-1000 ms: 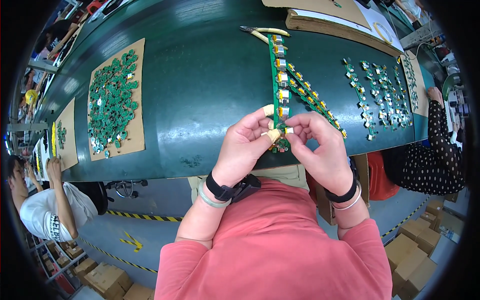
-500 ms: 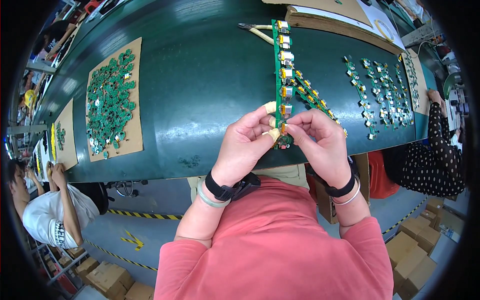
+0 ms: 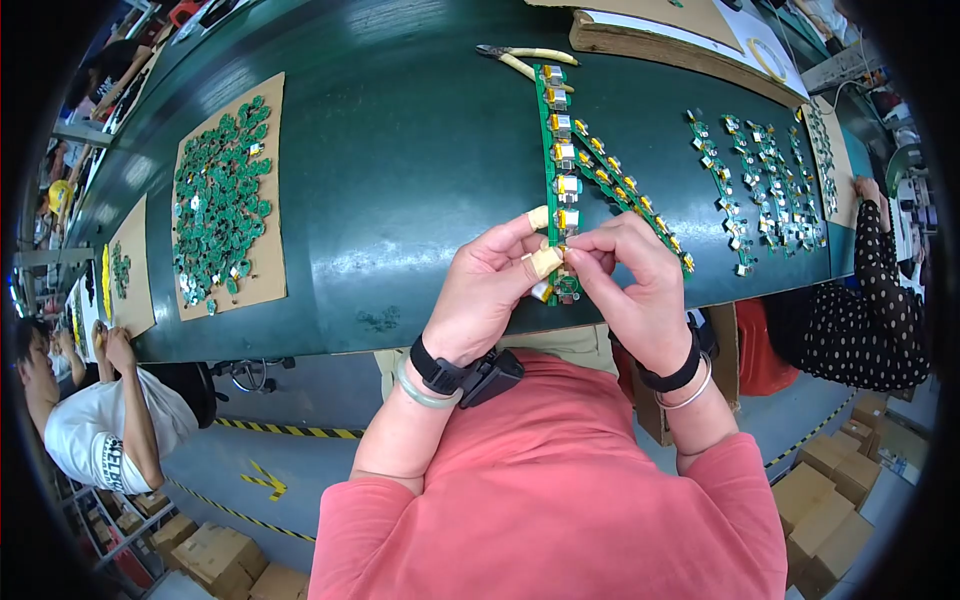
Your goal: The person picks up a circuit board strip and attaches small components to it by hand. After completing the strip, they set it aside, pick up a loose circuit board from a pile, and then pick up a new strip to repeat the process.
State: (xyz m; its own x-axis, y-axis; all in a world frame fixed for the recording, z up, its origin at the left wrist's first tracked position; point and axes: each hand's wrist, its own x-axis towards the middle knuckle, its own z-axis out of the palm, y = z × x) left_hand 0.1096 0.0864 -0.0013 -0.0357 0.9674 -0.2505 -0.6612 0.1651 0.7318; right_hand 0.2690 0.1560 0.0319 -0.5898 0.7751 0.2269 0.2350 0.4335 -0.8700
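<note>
A long green circuit board strip (image 3: 549, 150), carrying a row of silver and yellow parts, extends away from me over the table. My left hand (image 3: 485, 290), with pale finger covers on several fingertips, grips the strip near its close end. Opposite it, my right hand (image 3: 640, 285) pinches thumb and forefinger together at a small part on the strip; the fingertips partly hide that part. Below the left thumb a small whitish part (image 3: 542, 291) shows at the strip's side. A second circuit board strip (image 3: 638, 196) lies slantwise on the table beyond my right hand.
Cutting pliers (image 3: 525, 60) lie at the strip's far end. Cardboard (image 3: 275, 215) with many small round boards is at left. Several more board strips (image 3: 740, 185) lie at right. A wood-edged board (image 3: 650, 52) stands at the back. People (image 3: 125, 425) sit on both sides.
The held strip has shifted toward me and slightly left, so more of the pliers shows. Both hands stay near its close end, and the right fingertips have moved slightly left.
</note>
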